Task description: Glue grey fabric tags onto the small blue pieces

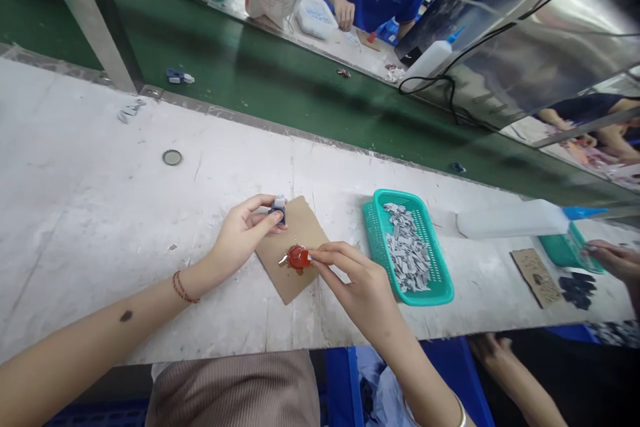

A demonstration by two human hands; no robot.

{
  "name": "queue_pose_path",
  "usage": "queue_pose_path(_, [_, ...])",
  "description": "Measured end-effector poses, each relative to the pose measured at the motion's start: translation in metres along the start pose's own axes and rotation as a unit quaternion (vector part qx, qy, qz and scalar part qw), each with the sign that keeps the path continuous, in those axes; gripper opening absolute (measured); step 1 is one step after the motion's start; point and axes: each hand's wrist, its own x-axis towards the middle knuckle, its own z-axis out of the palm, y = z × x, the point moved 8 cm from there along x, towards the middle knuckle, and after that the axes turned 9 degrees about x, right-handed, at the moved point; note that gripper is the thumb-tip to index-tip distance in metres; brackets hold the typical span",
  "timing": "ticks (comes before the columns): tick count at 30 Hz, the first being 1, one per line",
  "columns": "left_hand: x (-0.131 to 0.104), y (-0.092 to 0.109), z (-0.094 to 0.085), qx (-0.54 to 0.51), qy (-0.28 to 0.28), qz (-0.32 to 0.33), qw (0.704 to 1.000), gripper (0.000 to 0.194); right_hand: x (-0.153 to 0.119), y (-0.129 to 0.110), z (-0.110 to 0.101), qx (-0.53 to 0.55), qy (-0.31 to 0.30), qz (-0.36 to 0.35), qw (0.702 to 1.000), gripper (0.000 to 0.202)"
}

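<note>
Between the thumb and fingers of my left hand [245,230] is a small dark blue and grey plastic part [279,209], held above the upper left of a brown cardboard piece [294,283]. On that cardboard sits a small red cap [297,256] with a glossy, wet look and a shiny bit at its left side. My right hand [355,277] is closed in a pinch at the right edge of the red cap. Something tiny and pale may be at its fingertips, too small to make out.
A green basket [445,290] of small grey pieces stands to the right. Beyond it lies a white bottle with a blue nozzle [515,219]. A bottle cap [172,157] lies at left. A green belt [280,90] runs behind. Co-workers' hands show at right and across.
</note>
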Motion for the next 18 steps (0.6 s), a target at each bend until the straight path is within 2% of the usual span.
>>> queue_pose_path(9, [-0.003,-0.006,0.004,0.022,-0.012,-0.005,1.0,0.026,0.002,-0.001,0.007,-0.027,-0.026,0.003,0.999,0.016])
queue_pose_path(12, [-0.004,-0.003,0.005,0.032,-0.017,0.012,0.999,0.023,0.003,0.001,0.005,0.0,-0.019,0.024,1.0,0.016])
queue_pose_path(15, [-0.006,-0.003,0.007,0.008,-0.026,0.009,1.0,0.02,0.004,0.014,-0.003,0.099,0.005,0.101,0.99,0.012])
queue_pose_path(18, [-0.01,-0.005,0.014,-0.036,-0.056,-0.012,0.998,0.02,0.0,0.033,-0.011,0.243,0.054,0.216,0.944,0.01])
